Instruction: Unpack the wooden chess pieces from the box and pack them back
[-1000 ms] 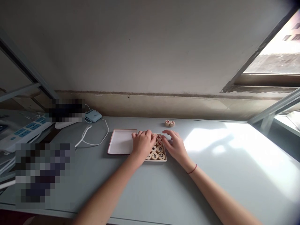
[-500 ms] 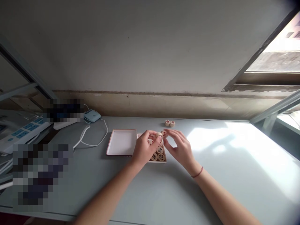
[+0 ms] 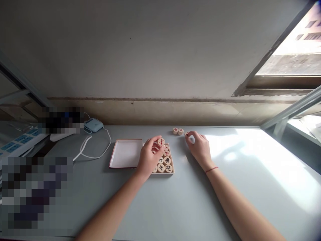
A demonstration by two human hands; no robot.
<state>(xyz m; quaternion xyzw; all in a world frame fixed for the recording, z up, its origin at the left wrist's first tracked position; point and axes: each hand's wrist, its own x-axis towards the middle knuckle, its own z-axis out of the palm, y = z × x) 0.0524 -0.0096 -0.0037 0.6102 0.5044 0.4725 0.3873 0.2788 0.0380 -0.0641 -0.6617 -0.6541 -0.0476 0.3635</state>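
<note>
Between the thumb and fingers of my left hand [image 3: 147,155] is a round wooden Chinese chess piece [image 3: 161,142] with a red character, held above the box. Under and beside that hand lies the open box [image 3: 173,170], filled with black- and red-marked pieces; the hand hides its left part. My right hand [image 3: 200,147] pinches another red-marked chess piece [image 3: 187,134] low over the table, to the right of the box. Two red-marked pieces [image 3: 178,131] sit side by side near the table's back edge, just left of it.
The box's lid [image 3: 126,153] lies inner side up, left of the box. A light blue device [image 3: 93,125] with a white cable [image 3: 109,144] stands at the back left, near a white power strip [image 3: 21,140]. The wall runs along the table's back.
My right hand has moved right, away from the box, carrying a chess piece to the table near the pair. My left hand keeps its piece over the box, now with the face showing.
</note>
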